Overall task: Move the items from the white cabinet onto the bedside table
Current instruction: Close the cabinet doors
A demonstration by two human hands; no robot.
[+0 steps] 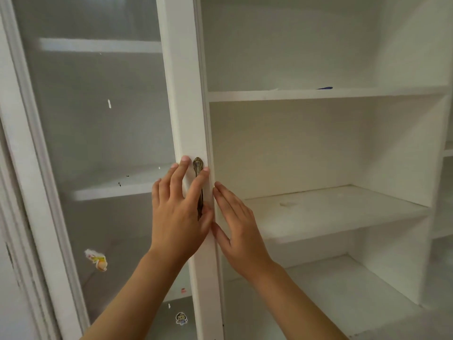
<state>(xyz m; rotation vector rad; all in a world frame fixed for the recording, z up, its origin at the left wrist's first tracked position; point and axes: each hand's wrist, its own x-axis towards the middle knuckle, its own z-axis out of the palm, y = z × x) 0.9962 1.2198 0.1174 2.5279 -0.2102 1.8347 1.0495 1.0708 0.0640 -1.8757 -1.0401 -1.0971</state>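
We see a glass door [98,143] with stickers [99,260], a brass handle [198,165], pale shelves [318,94], soft daylight.

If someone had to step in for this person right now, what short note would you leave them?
Left hand: fingers straight, resting on the glass door frame over the brass handle.
Right hand: fingers straight, at the door's edge, holding nothing.
White cabinet: right side open. The nearer shelves look bare; something blue and something pale lie on the upper shelf.
Done: cannot tell; the bedside table is out of view.
Left: check the upper shelf and carry those things over.
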